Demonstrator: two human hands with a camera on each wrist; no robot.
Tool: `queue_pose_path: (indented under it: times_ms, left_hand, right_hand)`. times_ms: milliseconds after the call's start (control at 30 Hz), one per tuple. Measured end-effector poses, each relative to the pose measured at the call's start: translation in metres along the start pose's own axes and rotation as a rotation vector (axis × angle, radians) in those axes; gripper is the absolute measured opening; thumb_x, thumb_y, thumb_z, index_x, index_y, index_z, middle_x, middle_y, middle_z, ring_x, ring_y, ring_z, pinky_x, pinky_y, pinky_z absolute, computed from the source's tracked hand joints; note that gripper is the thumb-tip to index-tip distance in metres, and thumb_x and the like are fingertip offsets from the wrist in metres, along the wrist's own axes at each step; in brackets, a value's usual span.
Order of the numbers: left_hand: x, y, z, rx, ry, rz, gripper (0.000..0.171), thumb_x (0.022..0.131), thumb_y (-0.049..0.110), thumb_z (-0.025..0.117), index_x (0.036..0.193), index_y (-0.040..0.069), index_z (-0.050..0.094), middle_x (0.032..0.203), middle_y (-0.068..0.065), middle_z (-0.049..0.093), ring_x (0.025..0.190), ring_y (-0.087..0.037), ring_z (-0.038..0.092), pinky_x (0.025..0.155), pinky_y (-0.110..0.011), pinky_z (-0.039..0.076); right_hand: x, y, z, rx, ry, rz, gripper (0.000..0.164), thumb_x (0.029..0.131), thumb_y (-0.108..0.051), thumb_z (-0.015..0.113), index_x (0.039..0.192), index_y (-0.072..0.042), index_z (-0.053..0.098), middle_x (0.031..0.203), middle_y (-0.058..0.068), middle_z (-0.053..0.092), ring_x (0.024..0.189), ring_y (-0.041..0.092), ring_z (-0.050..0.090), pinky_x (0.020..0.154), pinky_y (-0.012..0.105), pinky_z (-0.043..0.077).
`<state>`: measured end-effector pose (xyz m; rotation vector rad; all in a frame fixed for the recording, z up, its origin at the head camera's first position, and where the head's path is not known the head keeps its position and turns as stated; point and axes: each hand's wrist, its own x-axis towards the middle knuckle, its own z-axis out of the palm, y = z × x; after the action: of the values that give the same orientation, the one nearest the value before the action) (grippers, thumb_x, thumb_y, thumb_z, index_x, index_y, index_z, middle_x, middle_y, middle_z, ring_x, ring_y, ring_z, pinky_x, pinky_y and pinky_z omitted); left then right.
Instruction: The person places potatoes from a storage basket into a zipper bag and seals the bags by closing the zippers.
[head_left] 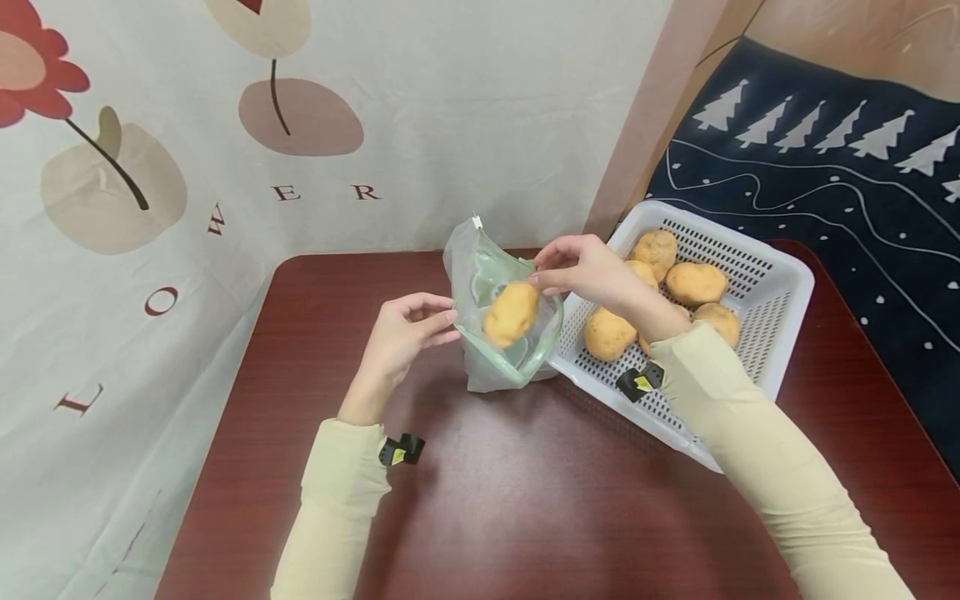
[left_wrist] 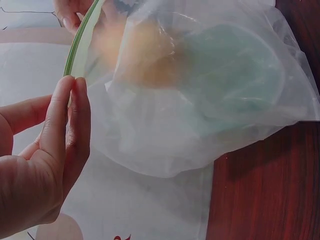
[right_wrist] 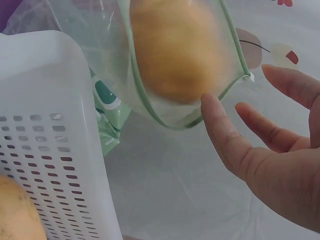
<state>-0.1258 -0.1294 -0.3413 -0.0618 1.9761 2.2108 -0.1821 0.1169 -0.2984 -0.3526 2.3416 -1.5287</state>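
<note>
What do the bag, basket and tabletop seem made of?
Bag: probably thin plastic film, frosted; the potato shows blurred through it.
Basket: likely moulded plastic, smooth, slight sheen, regular slots.
Tabletop: wood or laminate, semi-gloss; fine grain, soft highlights.

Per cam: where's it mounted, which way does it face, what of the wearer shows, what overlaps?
Head: worn on the head, facing forward and down at the table, bag and basket; left hand, right hand and sleeves show.
Left wrist: on that wrist, facing the bag's outer side, potato blurred through it; left hand shows, plus right-hand fingers top left.
Right wrist: on that wrist, facing the bag's open mouth, basket at image left; only the right hand shows.
Shared: both wrist views have bag and potato.
</note>
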Motion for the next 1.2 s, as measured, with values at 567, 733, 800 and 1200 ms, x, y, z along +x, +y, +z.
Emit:
queue_pose_path:
  times_ms: [567,733,800,1200]
  left_hand:
    - [0.002,-0.005,-0.001,-0.026,-0.008,0.000,0.026,0.083,-0.013,0.056,0.107,-0.023,0.049,0.076,-0.006,0.057,0.071,-0.012,0.061,0.074,-0.033,0.055]
    - [0.002,-0.007,-0.002,-0.034,-0.011,-0.002,0.027,0.083,-0.013,0.056,0.106,-0.023,0.049,0.077,-0.006,0.058,0.072,-0.012,0.061,0.075,-0.033,0.055]
    - [0.002,-0.008,-0.002,-0.033,-0.008,-0.005,0.026,0.083,-0.013,0.056,0.106,-0.023,0.049,0.077,-0.006,0.058,0.072,-0.012,0.061,0.075,-0.034,0.055]
    - [0.001,-0.007,-0.002,-0.049,0.000,-0.017,0.024,0.083,-0.013,0.056,0.105,-0.020,0.051,0.077,-0.007,0.057,0.071,-0.013,0.061,0.076,-0.036,0.054]
  right_hand:
    - [-0.007,-0.001,-0.017,0.149,-0.015,-0.013,0.026,0.084,-0.002,0.062,0.106,0.009,0.055,0.092,0.013,0.059,0.074,0.023,0.064,0.077,0.041,0.054]
    - [-0.010,0.001,-0.027,0.196,0.004,-0.010,0.025,0.085,0.000,0.060,0.107,0.009,0.054,0.091,0.011,0.059,0.075,0.025,0.065,0.076,0.039,0.054]
    - [-0.012,0.001,-0.031,0.204,0.010,-0.008,0.025,0.085,-0.001,0.060,0.107,0.009,0.054,0.090,0.011,0.060,0.075,0.023,0.065,0.075,0.038,0.054]
    - [-0.019,0.004,-0.046,0.131,0.064,-0.004,0.027,0.086,-0.005,0.061,0.109,0.009,0.056,0.098,0.014,0.062,0.080,0.017,0.063,0.075,0.038,0.054]
